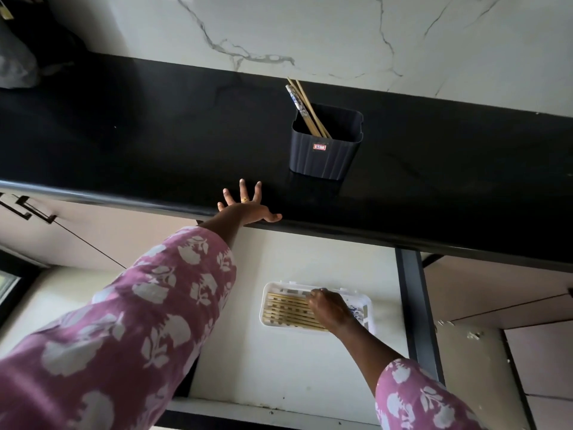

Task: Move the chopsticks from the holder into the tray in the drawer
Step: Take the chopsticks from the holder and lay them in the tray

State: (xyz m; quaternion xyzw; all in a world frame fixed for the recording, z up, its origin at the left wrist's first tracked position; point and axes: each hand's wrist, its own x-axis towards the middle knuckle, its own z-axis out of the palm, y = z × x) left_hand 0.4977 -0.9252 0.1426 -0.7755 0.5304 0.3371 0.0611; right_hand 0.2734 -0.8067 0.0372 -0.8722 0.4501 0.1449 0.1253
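The holder (325, 150) is standing upright on the black counter (155, 135). It is a dark ribbed plastic box with a small red label on its front. A few chopsticks (305, 110) are leaning inside it toward the back left: plain bamboo ones and a blue and white patterned one.

The drawer (279, 361) is standing open under the counter and showing a pale floor. The tray (266, 305), white and slotted, is lying flat there. Bamboo chopsticks (285, 308) are lying in it side by side. The right hand (328, 308) is covering their right part with curled fingers, and a blue and white bit is showing beside it.
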